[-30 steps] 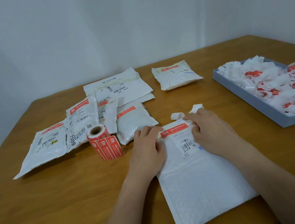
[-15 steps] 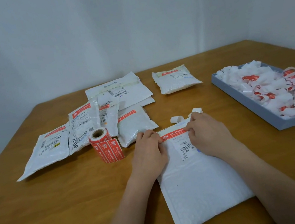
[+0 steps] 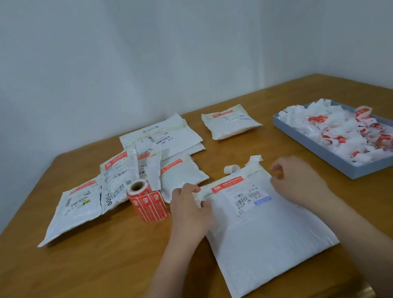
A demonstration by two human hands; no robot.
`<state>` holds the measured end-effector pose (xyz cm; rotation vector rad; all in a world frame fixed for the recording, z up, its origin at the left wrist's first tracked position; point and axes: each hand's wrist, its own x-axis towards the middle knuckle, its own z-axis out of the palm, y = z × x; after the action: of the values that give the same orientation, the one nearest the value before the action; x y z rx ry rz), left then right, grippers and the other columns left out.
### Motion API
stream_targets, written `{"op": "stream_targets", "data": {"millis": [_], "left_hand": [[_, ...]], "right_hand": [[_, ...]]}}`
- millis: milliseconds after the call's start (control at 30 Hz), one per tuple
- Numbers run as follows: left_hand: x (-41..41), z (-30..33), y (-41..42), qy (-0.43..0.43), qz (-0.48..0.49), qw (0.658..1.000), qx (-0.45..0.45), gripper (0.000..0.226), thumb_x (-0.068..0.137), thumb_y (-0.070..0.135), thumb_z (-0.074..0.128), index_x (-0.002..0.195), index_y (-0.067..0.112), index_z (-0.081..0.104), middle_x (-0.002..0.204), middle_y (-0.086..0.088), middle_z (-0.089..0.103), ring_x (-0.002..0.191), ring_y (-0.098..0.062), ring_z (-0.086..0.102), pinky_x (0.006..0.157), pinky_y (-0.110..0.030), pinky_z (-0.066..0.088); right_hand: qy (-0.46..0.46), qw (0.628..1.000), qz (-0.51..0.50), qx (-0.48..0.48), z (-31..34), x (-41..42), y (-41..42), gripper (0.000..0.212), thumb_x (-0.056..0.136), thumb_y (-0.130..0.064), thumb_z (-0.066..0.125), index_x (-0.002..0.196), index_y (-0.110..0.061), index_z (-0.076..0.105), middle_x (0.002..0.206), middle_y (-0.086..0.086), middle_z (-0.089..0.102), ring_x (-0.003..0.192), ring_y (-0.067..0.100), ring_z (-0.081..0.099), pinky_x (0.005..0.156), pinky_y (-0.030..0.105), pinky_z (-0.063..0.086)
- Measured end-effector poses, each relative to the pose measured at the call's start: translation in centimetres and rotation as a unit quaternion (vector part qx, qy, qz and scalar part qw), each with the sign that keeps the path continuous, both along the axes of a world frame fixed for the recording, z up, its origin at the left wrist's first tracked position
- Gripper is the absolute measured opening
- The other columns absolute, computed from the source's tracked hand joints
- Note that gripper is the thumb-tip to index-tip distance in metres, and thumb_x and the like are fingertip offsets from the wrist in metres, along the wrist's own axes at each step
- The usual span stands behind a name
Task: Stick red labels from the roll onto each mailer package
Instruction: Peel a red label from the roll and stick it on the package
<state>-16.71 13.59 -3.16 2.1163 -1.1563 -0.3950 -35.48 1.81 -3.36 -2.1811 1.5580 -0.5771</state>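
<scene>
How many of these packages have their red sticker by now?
Six mailers behind show red labels, like the far one. The front mailer has its label on; the left hand grips its edge. One mailer shows no label. The roll stands ready.

white padded mailer [image 3: 264,236] flat, lower centre, red label [image 3: 227,184] stuck along its top edge | label roll [image 3: 143,196] upright, left of it, strip hanging | labelled mailers [image 3: 128,181] piled centre-left

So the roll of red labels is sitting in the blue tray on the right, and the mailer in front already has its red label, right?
Not quite: the head view shows the roll of red labels standing on the wooden table left of the left hand, not in the blue tray. The front mailer does carry its red label.
</scene>
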Motion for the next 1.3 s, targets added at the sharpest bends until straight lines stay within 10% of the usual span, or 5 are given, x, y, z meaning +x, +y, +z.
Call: {"op": "stream_targets", "data": {"millis": [500, 633, 733, 1100, 1300], "left_hand": [[-1.1, 1.9, 2.4, 0.325, 0.097, 0.940, -0.025, 0.064, 0.088, 0.014, 0.065, 0.144, 0.008, 0.035, 0.134, -0.006, 0.050, 0.115, -0.022, 0.050, 0.089, -0.032, 0.042], [-1.5, 2.9, 3.1, 0.363, 0.039, 0.930, -0.052, 0.034, 0.088, 0.008, 0.064, 0.119, 0.021, 0.060, 0.103, 0.010, 0.063, 0.088, -0.006, 0.055, 0.083, -0.029, 0.043], [-1.9, 3.3, 3.2, 0.440, -0.023, 0.895, -0.073, 0.056, 0.087, 0.008, 0.067, 0.131, 0.035, 0.046, 0.116, 0.007, 0.065, 0.102, -0.017, 0.064, 0.089, -0.039, 0.053], [-1.4, 3.6, -0.1, 0.496, 0.043, 0.844, -0.199, 0.070, 0.090, -0.001, 0.061, 0.142, 0.034, 0.031, 0.130, -0.003, 0.060, 0.109, -0.029, 0.064, 0.088, -0.052, 0.054], [-0.4, 3.8, -3.1, 0.502, 0.063, 0.830, -0.236, 0.057, 0.093, 0.005, 0.060, 0.140, 0.031, 0.039, 0.128, -0.004, 0.062, 0.105, -0.028, 0.067, 0.086, -0.055, 0.055]], "right_hand": [[-0.014, 0.999, -0.016, 0.036, 0.5, -1.3, 2.6, 0.032, 0.094, -0.030, 0.054, 0.123, -0.017, 0.055, 0.120, 0.002, 0.057, 0.094, 0.011, 0.050, 0.073, 0.024, 0.044], [-0.027, 0.999, -0.016, 0.022, 1.1, -1.3, 2.6, 0.025, 0.096, -0.027, 0.052, 0.117, -0.015, 0.059, 0.119, 0.003, 0.060, 0.090, 0.010, 0.051, 0.065, 0.020, 0.042], [-0.052, 0.998, -0.006, 0.022, 1.6, -0.9, 2.5, 0.023, 0.097, -0.024, 0.051, 0.116, -0.014, 0.061, 0.119, 0.002, 0.062, 0.086, 0.008, 0.049, 0.057, 0.013, 0.038], [-0.122, 0.989, -0.043, 0.073, 2.7, -1.0, 0.2, 0.052, 0.096, -0.047, 0.047, 0.138, -0.016, 0.044, 0.140, 0.007, 0.049, 0.127, 0.024, 0.048, 0.101, 0.038, 0.041], [-0.334, 0.918, -0.049, 0.207, 2.5, -0.8, -0.7, 0.039, 0.092, -0.047, 0.054, 0.126, -0.028, 0.052, 0.109, -0.010, 0.053, 0.092, 0.018, 0.059, 0.066, 0.027, 0.054]]}}
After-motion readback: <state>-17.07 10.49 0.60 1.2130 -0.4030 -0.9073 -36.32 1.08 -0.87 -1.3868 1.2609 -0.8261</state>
